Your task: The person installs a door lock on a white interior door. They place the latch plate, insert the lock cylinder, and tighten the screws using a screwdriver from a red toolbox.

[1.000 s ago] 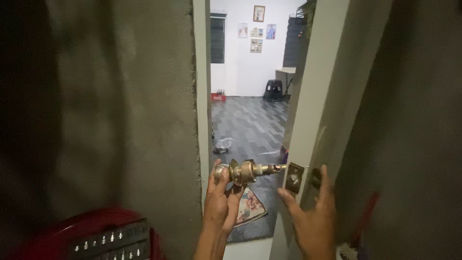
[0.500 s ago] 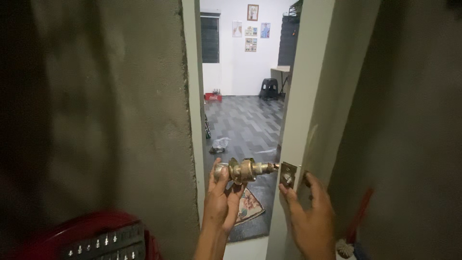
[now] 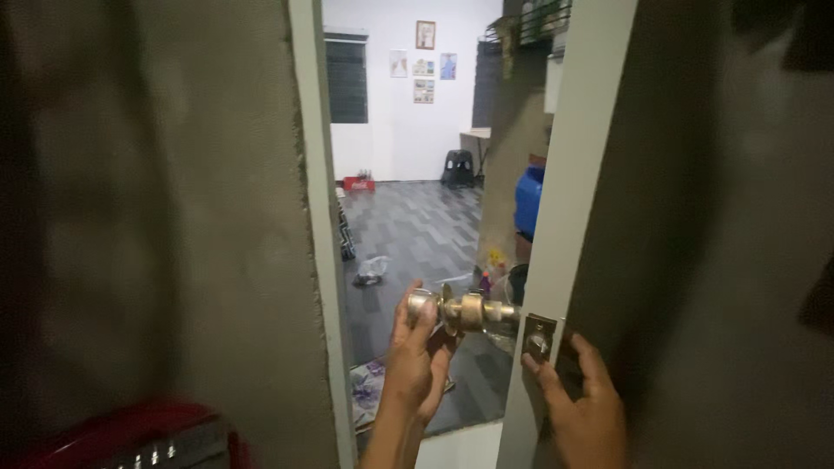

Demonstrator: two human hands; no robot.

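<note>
Past the gap we see a bright room with a grey floor (image 3: 417, 226) and a white wall with small pictures (image 3: 425, 35) on it. We stand on the dark side, between a rough grey wall (image 3: 174, 217) and a pale door (image 3: 556, 217) that is part way open. Our left hand (image 3: 417, 365) reaches up through the gap, and its fingers are curled around the round end of a brass knob (image 3: 460, 311). The knob sticks out sideways, and its thin end meets the door edge just by the little metal latch plate (image 3: 539, 337). Our right hand (image 3: 582, 408) lies on the door just under that plate, fingers spread out and flat, holding nothing that we can see. We think the knob is being fitted to the door, with one hand on the knob and one steadying the door. The next move needs the knob kept level and the door kept from swinging. We cannot tell how far in the thin end sits, because it is dim there. The white door frame (image 3: 313, 217) is close to our left arm, so there is little room. A red thing (image 3: 130, 439) sits low at our left, too blurry to tell. Far off are a blue barrel (image 3: 527, 200), a black stool (image 3: 458, 168), a red crate (image 3: 356, 183) and a plastic bag (image 3: 371, 271) on the floor.
</note>
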